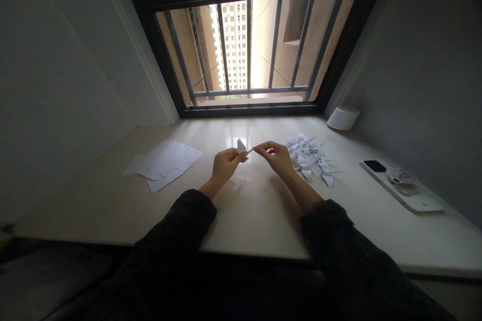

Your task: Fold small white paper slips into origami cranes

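Note:
Between my hands, above the sill, is a small origami crane [241, 146] of white paper, with pointed flaps standing up. My left hand [226, 164] is closed on its body, thumb and fingers pinched together. The fingertips of my right hand [276, 156] pinch a thin, narrow point that sticks out of its right side. A heap of folded white origami cranes [304, 153] lies just right of my right hand, partly hidden behind it. To the left of my left hand, flat sheets of white paper [171, 158] overlap in a loose stack.
The pale, glossy windowsill [256, 225] carries everything. A phone [402, 185] with a round grip on its back lies at the right. In the back right corner stands a white cylindrical object [343, 117]. The barred window [248, 108] closes off the back.

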Demonstrator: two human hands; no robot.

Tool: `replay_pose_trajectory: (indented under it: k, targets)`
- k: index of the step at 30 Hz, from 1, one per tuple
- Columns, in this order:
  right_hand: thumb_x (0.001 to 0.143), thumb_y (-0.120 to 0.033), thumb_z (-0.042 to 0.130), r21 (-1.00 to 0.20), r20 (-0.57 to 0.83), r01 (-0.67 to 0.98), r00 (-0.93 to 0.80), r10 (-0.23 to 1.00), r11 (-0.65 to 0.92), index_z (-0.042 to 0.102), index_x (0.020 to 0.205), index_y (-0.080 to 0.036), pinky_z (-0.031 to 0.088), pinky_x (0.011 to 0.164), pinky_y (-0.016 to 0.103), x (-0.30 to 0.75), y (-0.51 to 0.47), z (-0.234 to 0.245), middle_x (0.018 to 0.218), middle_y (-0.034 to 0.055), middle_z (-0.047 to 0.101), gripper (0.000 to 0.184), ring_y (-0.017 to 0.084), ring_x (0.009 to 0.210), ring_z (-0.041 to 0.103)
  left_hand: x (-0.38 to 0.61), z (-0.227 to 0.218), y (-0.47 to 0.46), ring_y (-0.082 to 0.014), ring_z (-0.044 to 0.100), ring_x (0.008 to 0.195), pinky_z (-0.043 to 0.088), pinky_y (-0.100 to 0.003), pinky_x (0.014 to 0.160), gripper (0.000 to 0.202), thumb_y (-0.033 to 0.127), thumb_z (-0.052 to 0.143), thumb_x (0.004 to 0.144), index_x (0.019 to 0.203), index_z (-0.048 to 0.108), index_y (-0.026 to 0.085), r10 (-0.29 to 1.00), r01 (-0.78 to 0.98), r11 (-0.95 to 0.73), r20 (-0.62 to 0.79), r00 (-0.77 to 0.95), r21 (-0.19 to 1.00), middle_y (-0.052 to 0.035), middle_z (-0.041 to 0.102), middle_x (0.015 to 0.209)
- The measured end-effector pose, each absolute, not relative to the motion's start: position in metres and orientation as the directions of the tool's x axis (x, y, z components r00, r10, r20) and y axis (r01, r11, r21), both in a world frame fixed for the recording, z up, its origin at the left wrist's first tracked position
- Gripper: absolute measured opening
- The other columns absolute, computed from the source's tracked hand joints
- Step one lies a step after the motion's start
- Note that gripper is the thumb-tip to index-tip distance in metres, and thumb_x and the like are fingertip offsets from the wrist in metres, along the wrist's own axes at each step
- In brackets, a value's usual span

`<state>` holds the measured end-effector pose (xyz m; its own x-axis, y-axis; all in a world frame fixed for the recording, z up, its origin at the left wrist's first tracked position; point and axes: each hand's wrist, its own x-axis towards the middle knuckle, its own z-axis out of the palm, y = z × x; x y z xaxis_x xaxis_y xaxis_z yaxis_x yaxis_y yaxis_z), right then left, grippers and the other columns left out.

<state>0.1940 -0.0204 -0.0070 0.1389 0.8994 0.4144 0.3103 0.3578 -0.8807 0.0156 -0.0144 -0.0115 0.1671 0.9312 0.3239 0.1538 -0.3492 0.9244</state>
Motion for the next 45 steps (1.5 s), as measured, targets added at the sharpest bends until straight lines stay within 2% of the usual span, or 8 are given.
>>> replay_pose_trajectory:
  k: [7, 16, 22, 27, 36, 38, 42, 45]
  targets:
    - [0.061, -0.046, 0.074, -0.974, 0.227, 0.042, 0.061, 0.972, 0.224, 0.071, 0.075, -0.020, 0.042, 0.066, 0.030, 0.196, -0.015, -0.012, 0.074, 0.0028, 0.069, 0.029, 0.017, 0.070, 0.058, 0.015, -0.012, -0.014, -0.0195, 0.069, 0.071, 0.051, -0.029, 0.067, 0.028, 0.045, 0.063, 0.075, 0.077, 0.068, 0.017, 0.917, 0.226, -0.386, 0.346, 0.196, 0.895, -0.0057, 0.072, 0.076]
    - [0.059, -0.042, 0.076, -0.995, 0.029, -0.097, -0.045, 0.999, 0.025, 0.074, 0.083, -0.026, 0.040, 0.066, 0.027, 0.201, -0.015, -0.014, 0.087, 0.0031, 0.069, 0.029, 0.016, 0.080, 0.057, 0.015, -0.013, -0.013, -0.0197, 0.069, 0.072, 0.052, -0.029, 0.068, 0.028, 0.043, 0.064, 0.075, 0.078, 0.069, 0.016, 0.921, 0.188, -0.369, 0.330, 0.207, 0.910, -0.0066, 0.072, 0.076]
    - [0.057, -0.039, 0.077, -0.977, -0.060, -0.199, -0.089, 0.994, -0.077, 0.074, 0.083, -0.026, 0.041, 0.068, 0.027, 0.199, -0.016, -0.016, 0.086, 0.0032, 0.068, 0.029, 0.016, 0.080, 0.057, 0.015, -0.013, -0.013, -0.0190, 0.068, 0.071, 0.052, -0.029, 0.068, 0.027, 0.041, 0.066, 0.073, 0.078, 0.069, 0.015, 0.927, 0.124, -0.340, 0.311, 0.208, 0.932, -0.0072, 0.072, 0.075]
    - [0.056, -0.039, 0.077, -0.974, -0.051, -0.218, -0.080, 0.996, -0.067, 0.073, 0.079, -0.025, 0.041, 0.069, 0.028, 0.196, -0.018, -0.016, 0.084, 0.0030, 0.068, 0.027, 0.017, 0.082, 0.057, 0.015, -0.016, -0.012, -0.0195, 0.069, 0.072, 0.052, -0.030, 0.068, 0.027, 0.041, 0.066, 0.073, 0.078, 0.069, 0.015, 0.927, 0.123, -0.340, 0.311, 0.211, 0.932, -0.0074, 0.072, 0.075]
    - [0.058, -0.042, 0.076, -0.978, -0.021, -0.209, 0.070, 0.997, -0.006, 0.073, 0.080, -0.025, 0.041, 0.066, 0.028, 0.187, -0.018, -0.021, 0.083, 0.0033, 0.069, 0.028, 0.017, 0.080, 0.059, 0.017, -0.016, -0.012, -0.0196, 0.068, 0.071, 0.052, -0.030, 0.068, 0.028, 0.043, 0.066, 0.073, 0.076, 0.069, 0.015, 0.931, 0.147, -0.345, 0.318, 0.178, 0.927, -0.0072, 0.072, 0.075]
    - [0.059, -0.043, 0.075, -0.985, 0.027, -0.164, 0.104, 0.994, 0.044, 0.074, 0.081, -0.025, 0.041, 0.066, 0.029, 0.186, -0.019, -0.020, 0.085, 0.0042, 0.071, 0.028, 0.018, 0.081, 0.060, 0.017, -0.015, -0.012, -0.0194, 0.068, 0.070, 0.051, -0.030, 0.067, 0.028, 0.043, 0.066, 0.073, 0.074, 0.068, 0.015, 0.935, 0.154, -0.338, 0.313, 0.164, 0.929, -0.0069, 0.072, 0.073]
    - [0.061, -0.043, 0.074, -0.975, 0.218, -0.006, 0.198, 0.956, 0.224, 0.075, 0.079, -0.023, 0.042, 0.068, 0.030, 0.187, -0.022, -0.014, 0.085, 0.0049, 0.073, 0.027, 0.019, 0.079, 0.061, 0.017, -0.015, -0.012, -0.0194, 0.068, 0.071, 0.051, -0.030, 0.068, 0.028, 0.044, 0.065, 0.073, 0.074, 0.068, 0.016, 0.941, 0.167, -0.325, 0.301, 0.155, 0.931, -0.0066, 0.072, 0.074]
    - [0.061, -0.045, 0.074, -0.958, 0.287, 0.071, 0.229, 0.930, 0.278, 0.075, 0.078, -0.023, 0.041, 0.062, 0.029, 0.187, -0.024, -0.010, 0.081, 0.0047, 0.073, 0.028, 0.017, 0.071, 0.059, 0.017, -0.016, -0.012, -0.0195, 0.068, 0.072, 0.051, -0.030, 0.070, 0.028, 0.044, 0.065, 0.073, 0.075, 0.069, 0.016, 0.942, 0.168, -0.324, 0.301, 0.148, 0.931, -0.0066, 0.072, 0.075]
